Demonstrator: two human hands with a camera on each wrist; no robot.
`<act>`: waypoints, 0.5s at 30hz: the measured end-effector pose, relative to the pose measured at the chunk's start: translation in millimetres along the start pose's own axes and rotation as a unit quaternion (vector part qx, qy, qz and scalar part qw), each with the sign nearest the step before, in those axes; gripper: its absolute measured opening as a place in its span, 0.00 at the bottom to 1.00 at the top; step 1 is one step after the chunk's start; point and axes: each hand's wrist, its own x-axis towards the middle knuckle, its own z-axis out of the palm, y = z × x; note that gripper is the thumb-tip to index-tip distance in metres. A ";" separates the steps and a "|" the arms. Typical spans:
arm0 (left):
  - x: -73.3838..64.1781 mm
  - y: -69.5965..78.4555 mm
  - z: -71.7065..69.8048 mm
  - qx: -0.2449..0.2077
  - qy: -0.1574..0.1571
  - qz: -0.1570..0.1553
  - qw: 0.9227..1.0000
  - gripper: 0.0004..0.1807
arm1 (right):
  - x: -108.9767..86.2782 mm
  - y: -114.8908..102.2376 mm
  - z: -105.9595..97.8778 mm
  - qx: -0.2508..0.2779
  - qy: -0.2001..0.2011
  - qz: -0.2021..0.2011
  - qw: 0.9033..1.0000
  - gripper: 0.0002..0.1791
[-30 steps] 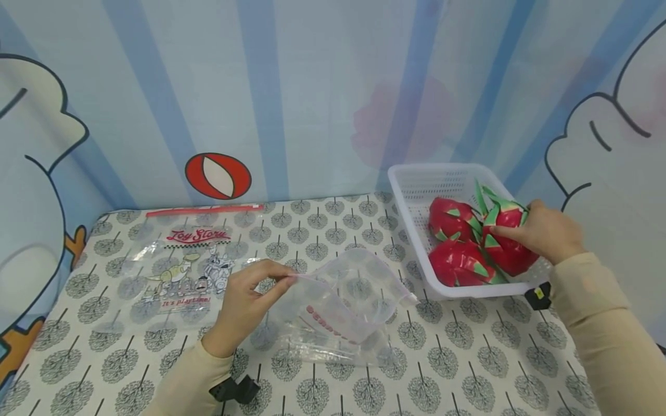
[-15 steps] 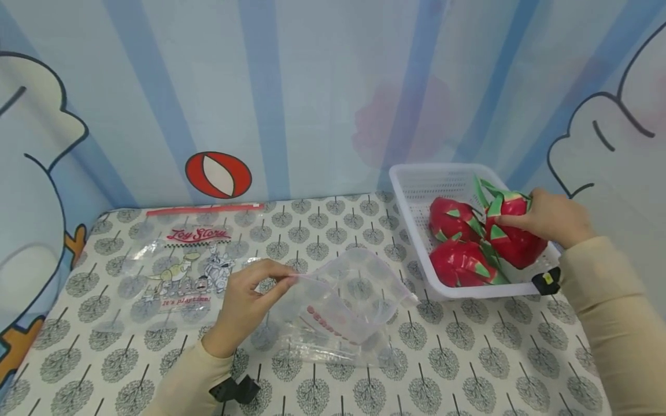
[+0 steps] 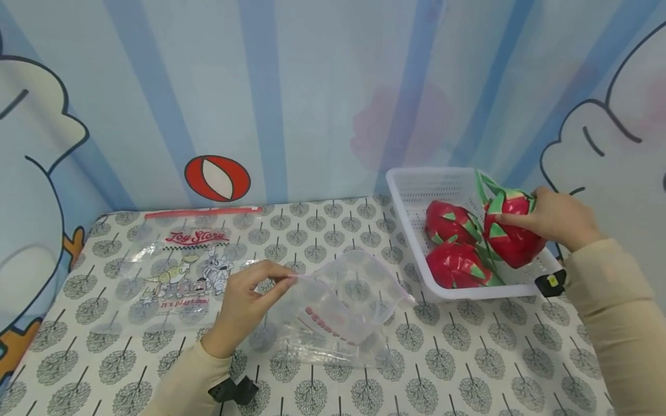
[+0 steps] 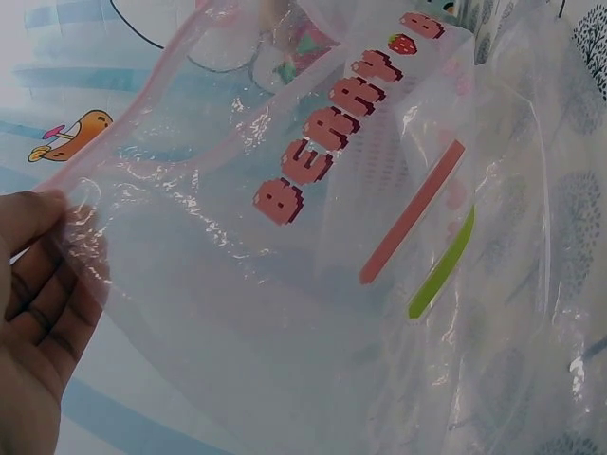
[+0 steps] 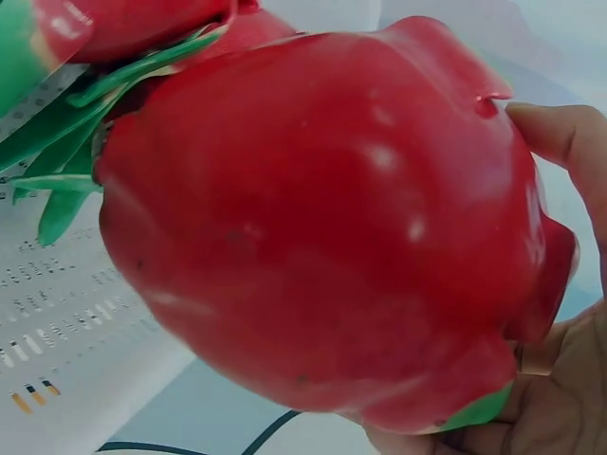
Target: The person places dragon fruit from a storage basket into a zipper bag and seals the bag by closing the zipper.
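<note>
My left hand (image 3: pixel 253 306) pinches the pink-edged rim of a clear zip bag (image 3: pixel 333 323) between thumb and fingers. The bag's mouth gapes, and red "BERRY" lettering shows on its side in the left wrist view. On the right, my right hand (image 3: pixel 562 218) grips a red dragon fruit (image 5: pixel 322 227) with green-tipped scales, thumb on the near side and fingers behind. This fruit is held over the right part of a white plastic basket (image 3: pixel 411 231). Two more dragon fruits, an upper one (image 3: pixel 446 222) and a lower one (image 3: pixel 454 266), lie inside the basket.
A second clear zip bag (image 3: pixel 177 271) with a red slider strip and "Toy Story" print lies flat at the left. A cloth with tree prints (image 3: pixel 312 387) covers the table. Behind it hangs a blue striped backdrop (image 3: pixel 322 104).
My right hand has lifted the dragon fruit slightly and shifted it right, away from the two other fruits. My left hand keeps its pinch on the bag rim, unmoved.
</note>
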 end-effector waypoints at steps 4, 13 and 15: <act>0.0 0.3 0.2 0.000 0.004 0.001 1.000 0.12 | -2.8 -5.1 -2.3 0.010 0.015 -0.009 1.000 0.52; 0.4 0.0 0.0 0.001 0.007 0.000 1.000 0.12 | -10.8 -20.8 -7.7 0.031 0.034 -0.030 0.998 0.56; 0.7 0.6 0.4 0.003 0.010 0.004 1.000 0.12 | -12.9 -24.3 -8.5 0.035 0.039 -0.033 0.998 0.57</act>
